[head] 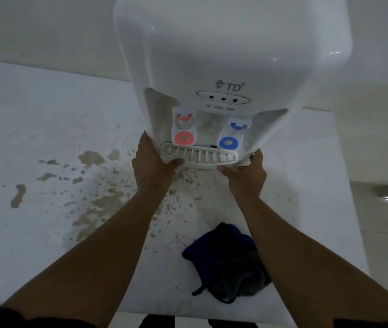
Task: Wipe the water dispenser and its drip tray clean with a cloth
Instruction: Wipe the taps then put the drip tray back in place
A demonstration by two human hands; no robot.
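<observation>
The left hand (151, 164) curls its fingers around the left end of the drip tray (199, 156), thumb side up against the dispenser's lower corner. The right hand (247, 172) clamps the tray's right end, with a scrap of white material, perhaps a tissue or cloth, pinched under its fingers; what it is cannot be told for sure. So both grips are closed on the tray, one at each end.

The tray is a shallow white plastic piece with a slotted grille, seated at the foot of the water dispenser (231, 58), just below the red tap (184, 127) and the blue tap (232, 133). It probably weighs little and is stiff but thin, so it may flex or crack if twisted; an even pull from both ends suits it. Any water left in it would slosh, so it is best kept level. Its glossy surface may be slippery when wet.

The dispenser itself looks bulky with smooth rounded walls that offer little purchase.

It stands on a white bench (34, 129) marked with brownish stains in front of the tray. A dark blue cloth (227, 256) lies crumpled on the bench between the forearms, untouched.
</observation>
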